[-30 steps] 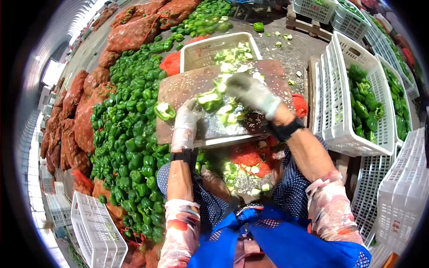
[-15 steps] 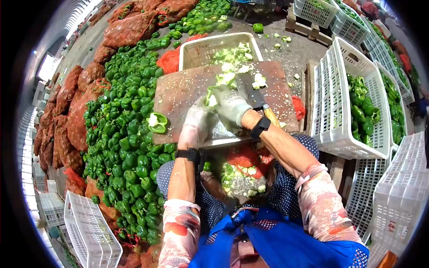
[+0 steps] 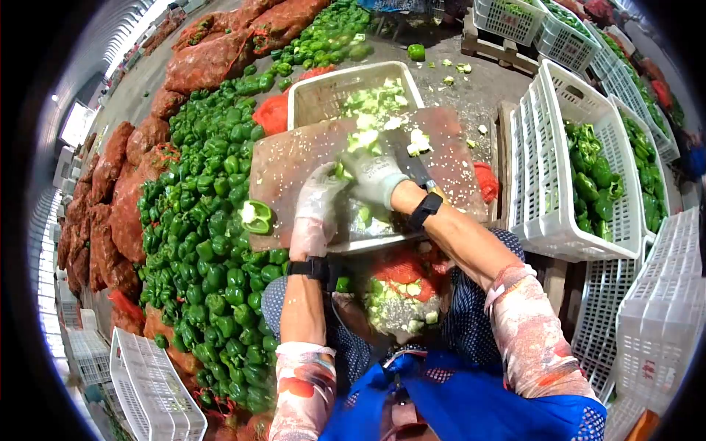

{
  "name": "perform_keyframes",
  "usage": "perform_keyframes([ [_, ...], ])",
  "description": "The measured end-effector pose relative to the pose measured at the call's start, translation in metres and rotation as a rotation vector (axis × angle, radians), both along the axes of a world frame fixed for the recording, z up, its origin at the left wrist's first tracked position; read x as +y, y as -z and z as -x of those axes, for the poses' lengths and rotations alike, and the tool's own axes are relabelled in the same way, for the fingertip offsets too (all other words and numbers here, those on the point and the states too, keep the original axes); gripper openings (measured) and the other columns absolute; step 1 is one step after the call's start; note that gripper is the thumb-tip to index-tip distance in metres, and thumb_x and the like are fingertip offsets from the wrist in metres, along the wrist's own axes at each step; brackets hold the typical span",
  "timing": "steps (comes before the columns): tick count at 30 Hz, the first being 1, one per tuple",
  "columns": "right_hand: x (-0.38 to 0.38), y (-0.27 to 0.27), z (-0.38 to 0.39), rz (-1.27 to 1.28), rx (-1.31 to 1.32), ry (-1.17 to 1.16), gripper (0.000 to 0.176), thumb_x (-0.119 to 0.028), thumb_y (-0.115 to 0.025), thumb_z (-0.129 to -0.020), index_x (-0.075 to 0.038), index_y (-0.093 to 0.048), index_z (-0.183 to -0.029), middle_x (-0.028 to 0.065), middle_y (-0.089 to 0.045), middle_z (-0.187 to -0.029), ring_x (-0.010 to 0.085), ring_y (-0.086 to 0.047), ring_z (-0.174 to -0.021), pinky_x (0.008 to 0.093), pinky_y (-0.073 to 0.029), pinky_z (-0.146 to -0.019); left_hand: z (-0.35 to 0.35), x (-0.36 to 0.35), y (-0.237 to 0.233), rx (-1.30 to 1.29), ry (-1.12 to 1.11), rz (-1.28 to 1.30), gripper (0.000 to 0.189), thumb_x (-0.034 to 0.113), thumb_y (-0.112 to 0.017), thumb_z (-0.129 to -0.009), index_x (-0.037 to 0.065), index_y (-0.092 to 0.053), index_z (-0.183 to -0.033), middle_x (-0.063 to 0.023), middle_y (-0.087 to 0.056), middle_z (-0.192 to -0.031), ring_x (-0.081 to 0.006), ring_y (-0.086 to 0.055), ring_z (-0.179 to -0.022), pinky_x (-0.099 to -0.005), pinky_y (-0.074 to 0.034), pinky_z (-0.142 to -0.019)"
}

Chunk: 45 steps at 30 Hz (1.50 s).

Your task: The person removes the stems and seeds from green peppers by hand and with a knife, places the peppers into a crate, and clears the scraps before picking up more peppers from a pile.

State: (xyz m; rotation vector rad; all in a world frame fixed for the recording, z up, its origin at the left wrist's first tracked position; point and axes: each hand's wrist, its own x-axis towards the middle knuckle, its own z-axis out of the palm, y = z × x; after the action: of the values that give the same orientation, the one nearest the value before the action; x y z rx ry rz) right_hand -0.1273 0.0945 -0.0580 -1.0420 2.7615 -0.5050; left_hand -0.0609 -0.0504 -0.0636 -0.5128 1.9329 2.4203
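My left hand, in a pale glove, is closed around a piece of green pepper above the cutting board. Close beside it, my gloved right hand bends over the board; its fingers are smeared by motion, so what they hold cannot be made out. A knife lies on the board, partly hidden by my right wrist. Pale pepper cores lie just beyond my fingers, with another core to the right. A cut green pepper rests at the board's left edge.
A white bin with pepper scraps stands behind the board. Whole green peppers are heaped at left, beside full red mesh sacks. At right, a white crate holds cut peppers. More scraps lie between my knees.
My left hand has stayed over the board, and less of the pepper piece shows between my hands. My right hand has shifted slightly left. The view has moved a little.
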Motion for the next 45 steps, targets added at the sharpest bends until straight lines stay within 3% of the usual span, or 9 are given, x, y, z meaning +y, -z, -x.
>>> perform_keyframes([
  [6,-0.009,0.000,0.006,0.358,-0.478,0.245,0.073,-0.053,-0.061,-0.076,-0.004,-0.048,-0.128,0.0280,-0.060,-0.113,0.0396,-0.059,-0.106,0.0437,-0.046,-0.094,-0.006,-0.009,-0.014,-0.009,-0.179,-0.106,0.043,0.009,-0.057,-0.090,0.002,-0.047,-0.131,-0.0019,-0.058,-0.089,-0.0083,-0.054,-0.068,-0.0200,-0.044,-0.054],
  [9,-0.011,-0.023,-0.013,0.518,-0.549,0.173,0.073,-0.052,-0.065,-0.077,-0.001,-0.048,-0.127,0.0277,-0.060,-0.114,0.0401,-0.059,-0.105,0.0436,-0.047,-0.091,-0.016,-0.009,-0.009,0.232,-0.052,0.149,0.040,0.029,-0.051,-0.094,0.008,-0.053,-0.128,-0.0067,-0.063,-0.104,-0.0195,-0.061,-0.089,-0.0317,-0.051,-0.077],
  [12,-0.012,-0.033,-0.035,0.695,-0.397,0.000,0.071,-0.042,-0.068,-0.079,-0.003,-0.042,-0.132,0.0252,-0.057,-0.119,0.0393,-0.057,-0.110,0.0423,-0.046,-0.091,-0.008,-0.018,-0.009,0.099,-0.058,-0.484,0.046,0.044,-0.047,-0.095,0.010,-0.056,-0.125,-0.0088,-0.064,-0.109,-0.0244,-0.063,-0.097,-0.0373,-0.053,-0.084],
  [14,-0.009,-0.033,-0.043,0.849,-0.321,-0.096,0.071,-0.041,-0.069,-0.079,-0.002,-0.042,-0.132,0.0260,-0.055,-0.120,0.0388,-0.056,-0.110,0.0422,-0.045,-0.091,-0.020,-0.020,-0.026,0.153,0.018,-0.463,0.051,0.049,-0.046,-0.094,0.009,-0.055,-0.125,-0.0082,-0.064,-0.106,-0.0220,-0.064,-0.093,-0.0329,-0.054,-0.079],
  [29,-0.015,-0.021,-0.051,0.750,-0.224,-0.193,0.060,-0.026,-0.062,-0.084,-0.001,-0.042,-0.135,0.0201,-0.058,-0.118,0.0273,-0.059,-0.106,0.0343,-0.047,-0.091,-0.034,-0.018,-0.025,0.308,-0.037,-0.416,0.064,0.044,-0.062,-0.089,0.002,-0.046,-0.134,-0.0086,-0.060,-0.113,-0.0142,-0.059,-0.094,-0.0263,-0.050,-0.079],
  [32,-0.006,-0.038,-0.053,0.696,-0.566,-0.200,0.067,-0.035,-0.063,-0.083,0.003,-0.040,-0.133,0.0278,-0.055,-0.118,0.0395,-0.053,-0.112,0.0398,-0.042,-0.096,-0.037,-0.024,-0.020,0.309,0.049,-0.372,0.074,0.048,-0.064,-0.085,0.001,-0.041,-0.138,-0.0111,-0.058,-0.119,-0.0170,-0.059,-0.098,-0.0286,-0.050,-0.082],
  [37,-0.011,-0.027,-0.059,0.796,-0.601,-0.187,0.075,-0.030,-0.069,-0.074,0.005,-0.040,-0.133,0.0267,-0.055,-0.120,0.0330,-0.055,-0.113,0.0376,-0.043,-0.094,-0.046,-0.020,-0.027,0.346,0.116,-0.333,0.087,0.054,-0.065,-0.079,-0.003,-0.037,-0.138,-0.0146,-0.056,-0.123,-0.0232,-0.059,-0.101,-0.0321,-0.050,-0.087],
  [40,0.005,-0.053,-0.057,0.882,-1.059,-0.341,0.063,-0.031,-0.070,-0.077,0.004,-0.048,-0.125,0.0213,-0.058,-0.119,0.0263,-0.057,-0.109,0.0361,-0.045,-0.090,-0.052,0.000,-0.063,0.381,0.094,-0.263,0.087,0.056,-0.064,-0.077,-0.004,-0.039,-0.136,-0.0160,-0.056,-0.122,-0.0253,-0.060,-0.099,-0.0327,-0.050,-0.086],
  [45,-0.004,-0.055,-0.057,0.795,-0.682,-0.362,0.056,-0.032,-0.070,-0.078,0.003,-0.053,-0.119,0.0210,-0.061,-0.114,0.0279,-0.059,-0.106,0.0362,-0.046,-0.087,-0.057,-0.019,-0.053,0.277,0.195,-0.246,0.075,0.050,-0.063,-0.079,-0.005,-0.047,-0.129,-0.0161,-0.060,-0.113,-0.0218,-0.061,-0.094,-0.0302,-0.050,-0.082],
])
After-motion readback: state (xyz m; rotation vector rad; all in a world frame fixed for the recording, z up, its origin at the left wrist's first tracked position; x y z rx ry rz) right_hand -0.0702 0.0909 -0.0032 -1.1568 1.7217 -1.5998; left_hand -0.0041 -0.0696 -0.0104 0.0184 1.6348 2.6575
